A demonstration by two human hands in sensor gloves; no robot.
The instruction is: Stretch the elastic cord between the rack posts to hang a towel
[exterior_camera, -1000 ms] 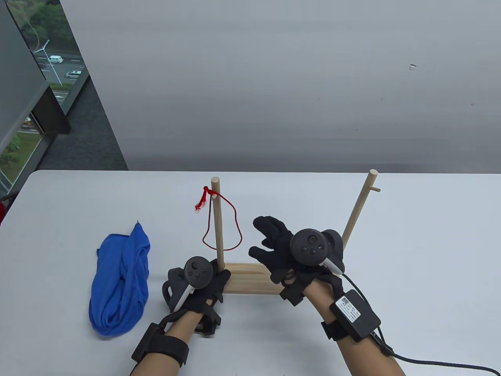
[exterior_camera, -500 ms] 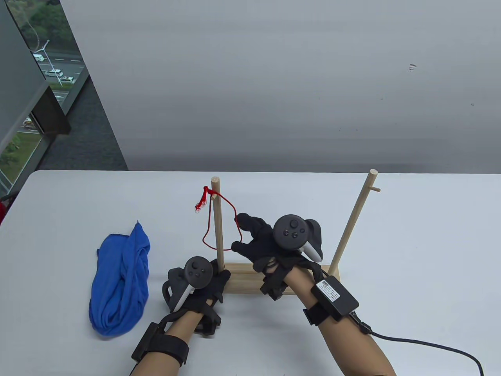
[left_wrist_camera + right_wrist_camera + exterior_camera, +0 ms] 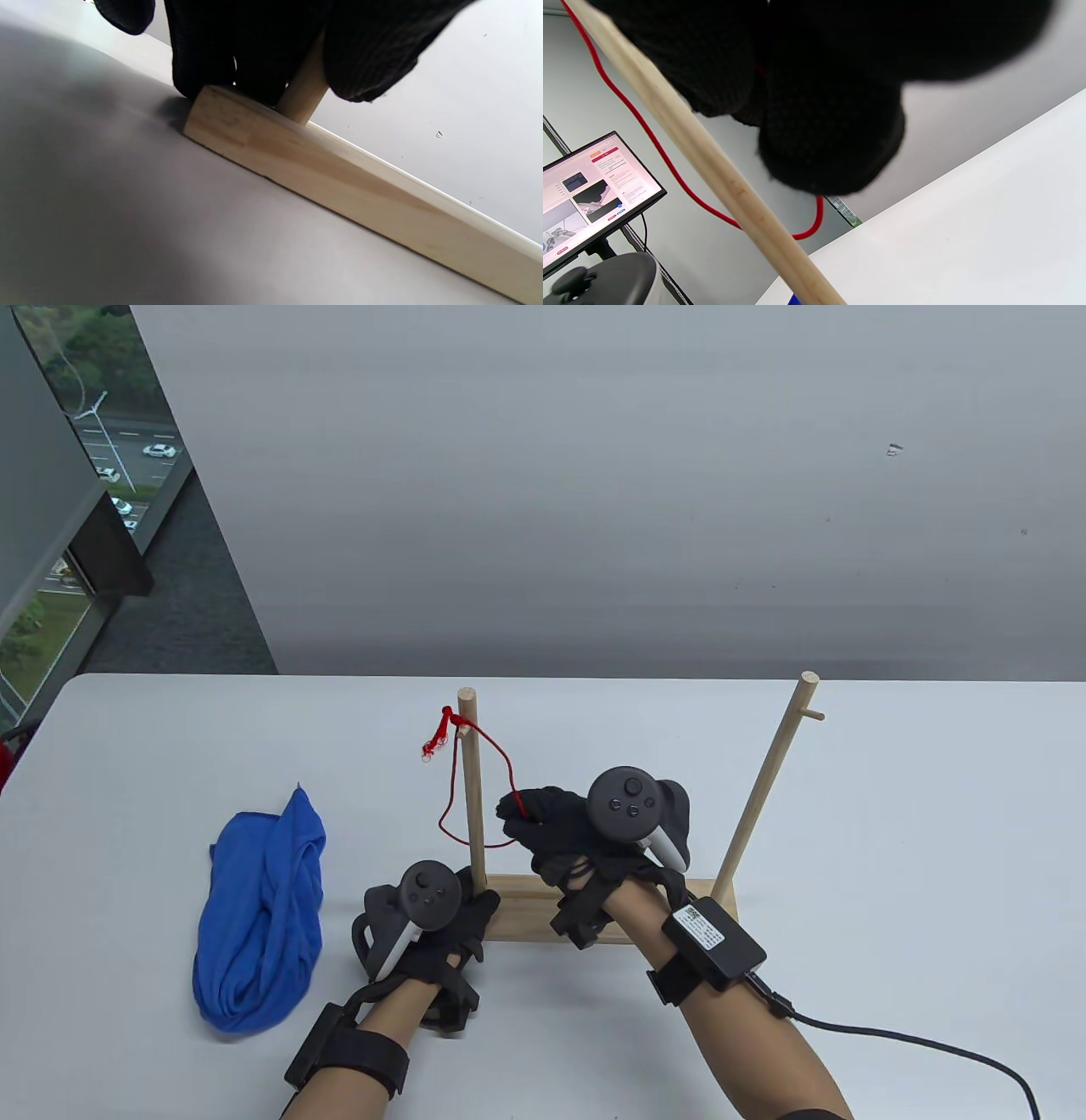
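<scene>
While the left hand [image 3: 441, 920] presses fingers down on the near-left end of the wooden base [image 3: 530, 909], gripping around the foot of the left post [image 3: 472, 789], the right hand [image 3: 577, 836] sits just beyond, fingertips pinched on the slack red cord [image 3: 512, 768]. Farther right, well apart, stands the right post [image 3: 768, 780], where the loop seemingly must be drawn; the blue towel [image 3: 259, 912] lies at left.

A white table [image 3: 891, 831] fills the lower half of the table view, backed by a plain grey wall [image 3: 594, 492] with a small mark at two o'clock. At ten o'clock, a window [image 3: 110, 449] overlooks a road with cars and trees, above dark carpet [image 3: 187, 611]. In the right wrist view, a lit monitor [image 3: 594, 186] stands at eight o'clock.
</scene>
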